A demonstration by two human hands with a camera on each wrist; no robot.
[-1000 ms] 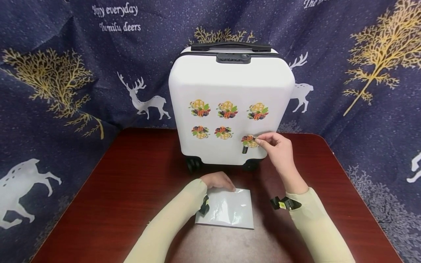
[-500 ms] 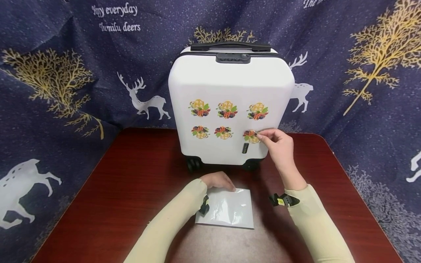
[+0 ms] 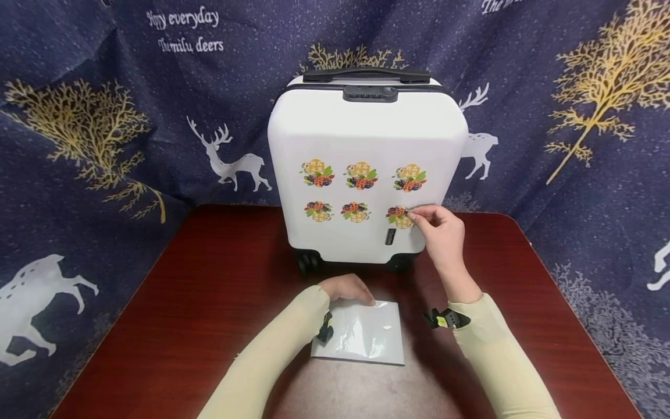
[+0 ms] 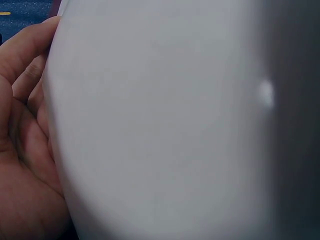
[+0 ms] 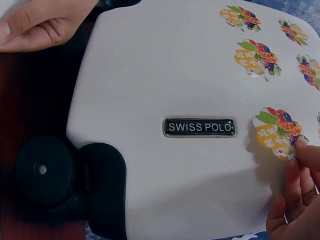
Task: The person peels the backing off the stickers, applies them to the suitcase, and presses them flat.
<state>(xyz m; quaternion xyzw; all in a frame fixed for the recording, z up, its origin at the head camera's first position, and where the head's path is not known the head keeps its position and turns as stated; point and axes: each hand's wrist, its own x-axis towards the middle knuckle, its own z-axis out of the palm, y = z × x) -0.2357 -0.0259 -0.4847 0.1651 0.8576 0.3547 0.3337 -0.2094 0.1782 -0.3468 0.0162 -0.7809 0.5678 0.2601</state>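
Note:
A white suitcase (image 3: 361, 125) stands upright on its wheels at the back of the table, several fruit stickers on its front. My right hand (image 3: 442, 230) pinches another fruit sticker (image 5: 275, 130) between thumb and fingers by one edge. That sticker is close over the suitcase's lower right part, above the black SWISS POLO badge (image 5: 199, 127), and casts a shadow on the shell. Lower down, my left hand (image 3: 348, 288) holds a shiny white sheet (image 3: 361, 337) at its upper edge. In the left wrist view the sheet (image 4: 150, 120) fills most of the picture, with fingers curled behind its edge.
Stickers stand in an upper row, such as this left one (image 3: 317, 173), and a lower row with this middle sticker (image 3: 356, 212). The dark red table (image 3: 220, 279) extends to both sides. A blue deer-print cloth (image 3: 157, 116) hangs behind.
My right hand has moved slightly upward with the sticker, so the badge beneath is now uncovered. Over the last half second it has barely shifted. The left hand and the sheet have stayed put.

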